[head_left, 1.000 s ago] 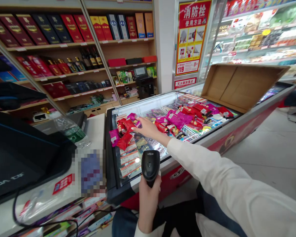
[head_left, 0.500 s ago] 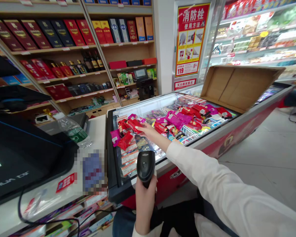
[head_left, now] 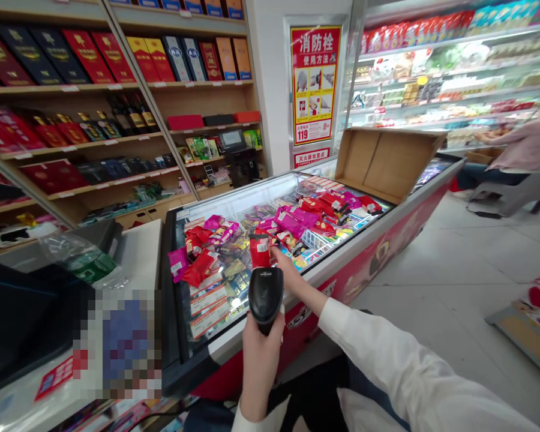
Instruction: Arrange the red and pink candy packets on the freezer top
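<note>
My left hand (head_left: 260, 360) is wrapped round the grip of a black barcode scanner (head_left: 265, 295), held upright in front of me. Just beyond the scanner's head, my right hand (head_left: 287, 267) holds a red snack packet (head_left: 260, 250) upright, lifted off the freezer lid. The packet stands right behind the scanner's top. Several red and magenta packets (head_left: 292, 219) lie spread on the glass lid of the chest freezer (head_left: 342, 264).
An open cardboard box (head_left: 387, 162) rests on the freezer's far end. A water bottle (head_left: 83, 261) lies on the white counter (head_left: 137, 258) at left, beside a black monitor (head_left: 22, 324). Shelves of boxed goods stand behind. A seated person (head_left: 522, 150) is at far right.
My right hand picked a red packet from the pile on the lid and drew it back to the scanner. The view swung right, showing the seated person.
</note>
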A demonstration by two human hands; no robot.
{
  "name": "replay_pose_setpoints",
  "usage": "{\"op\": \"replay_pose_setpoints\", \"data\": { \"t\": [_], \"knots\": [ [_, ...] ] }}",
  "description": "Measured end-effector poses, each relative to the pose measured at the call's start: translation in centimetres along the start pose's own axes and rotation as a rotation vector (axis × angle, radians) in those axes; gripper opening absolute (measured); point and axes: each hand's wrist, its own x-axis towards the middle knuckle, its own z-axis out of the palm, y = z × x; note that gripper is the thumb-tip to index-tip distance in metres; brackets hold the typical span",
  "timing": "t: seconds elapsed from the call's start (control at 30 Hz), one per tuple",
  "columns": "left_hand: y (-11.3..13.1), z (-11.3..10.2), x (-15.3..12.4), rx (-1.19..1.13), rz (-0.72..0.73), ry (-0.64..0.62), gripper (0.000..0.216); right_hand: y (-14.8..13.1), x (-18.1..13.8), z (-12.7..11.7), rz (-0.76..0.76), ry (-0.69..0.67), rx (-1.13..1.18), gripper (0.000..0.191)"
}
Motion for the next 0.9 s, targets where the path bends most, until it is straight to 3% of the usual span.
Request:
{"op": "replay_pose_setpoints", "data": {
  "t": [0.4,0.9],
  "knots": [
    [1.8,-0.3,0.2,0.066,-0.014,0.082,0.032,-0.2,-0.5,-0.1,0.015,0.059,-0.083,0.040],
    [1.2,-0.4,-0.5,0.008,-0.010,0.064,0.035,-0.6,-0.9,-0.4,0.004,0.028,-0.139,0.042]
  ]
}}
